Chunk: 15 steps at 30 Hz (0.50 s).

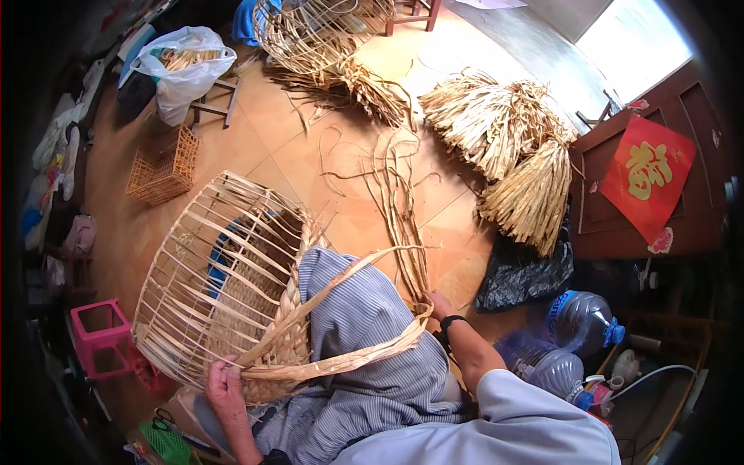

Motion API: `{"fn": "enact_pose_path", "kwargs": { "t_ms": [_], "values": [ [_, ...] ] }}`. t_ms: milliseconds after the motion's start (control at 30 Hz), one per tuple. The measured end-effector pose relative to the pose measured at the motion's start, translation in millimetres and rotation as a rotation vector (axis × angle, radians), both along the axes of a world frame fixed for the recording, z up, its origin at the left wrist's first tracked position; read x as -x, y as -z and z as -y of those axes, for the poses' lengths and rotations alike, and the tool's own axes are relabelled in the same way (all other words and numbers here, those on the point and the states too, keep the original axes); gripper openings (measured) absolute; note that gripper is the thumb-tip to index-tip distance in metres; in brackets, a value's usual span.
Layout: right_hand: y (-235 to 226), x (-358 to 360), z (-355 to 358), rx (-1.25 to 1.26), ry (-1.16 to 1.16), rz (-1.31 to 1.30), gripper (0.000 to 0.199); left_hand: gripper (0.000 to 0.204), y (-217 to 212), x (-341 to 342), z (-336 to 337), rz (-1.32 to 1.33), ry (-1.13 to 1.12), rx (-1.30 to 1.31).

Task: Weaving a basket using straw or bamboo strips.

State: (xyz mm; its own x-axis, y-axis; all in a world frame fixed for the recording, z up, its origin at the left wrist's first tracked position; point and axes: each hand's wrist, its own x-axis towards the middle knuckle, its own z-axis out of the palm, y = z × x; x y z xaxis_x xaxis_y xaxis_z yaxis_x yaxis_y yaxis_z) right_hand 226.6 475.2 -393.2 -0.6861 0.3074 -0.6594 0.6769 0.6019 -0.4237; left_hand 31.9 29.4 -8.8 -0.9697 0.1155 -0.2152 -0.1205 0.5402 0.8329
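Note:
A round basket frame (209, 271) of pale upright ribs lies tilted across my lap, with a woven band and a braided edge (293, 298) along its near side. My left hand (223, 381) pinches the woven straw strands (325, 364) at the basket's lower rim. My right hand (440, 304), a dark band on its wrist, reaches down and grips long dried leaf strips (403, 225) lying on the floor. Two flat strands arc from the basket over my striped knee (364, 310) toward that hand.
Bundles of dried husks (504, 147) lie on the tiled floor ahead, another basket frame (318, 31) beyond. A small square wicker basket (164, 167), a white bag (182, 66), a pink stool (101, 333), a black bag (527, 271), clear water bottles (577, 322) and a wooden cabinet (659, 194) surround me.

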Motion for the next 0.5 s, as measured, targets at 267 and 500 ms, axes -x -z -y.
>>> {"fn": "enact_pose_path", "kwargs": {
  "t_ms": [267, 500],
  "values": [
    [-5, 14, -3, -0.089, 0.351, -0.198, 0.014, 0.017, 1, -2, -12, -0.085, -0.023, -0.043],
    [-95, 44, -26, 0.821, 0.937, -0.439, 0.024, 0.017, 2, 1, -9, 0.028, -0.032, -0.01]
  ]
}}
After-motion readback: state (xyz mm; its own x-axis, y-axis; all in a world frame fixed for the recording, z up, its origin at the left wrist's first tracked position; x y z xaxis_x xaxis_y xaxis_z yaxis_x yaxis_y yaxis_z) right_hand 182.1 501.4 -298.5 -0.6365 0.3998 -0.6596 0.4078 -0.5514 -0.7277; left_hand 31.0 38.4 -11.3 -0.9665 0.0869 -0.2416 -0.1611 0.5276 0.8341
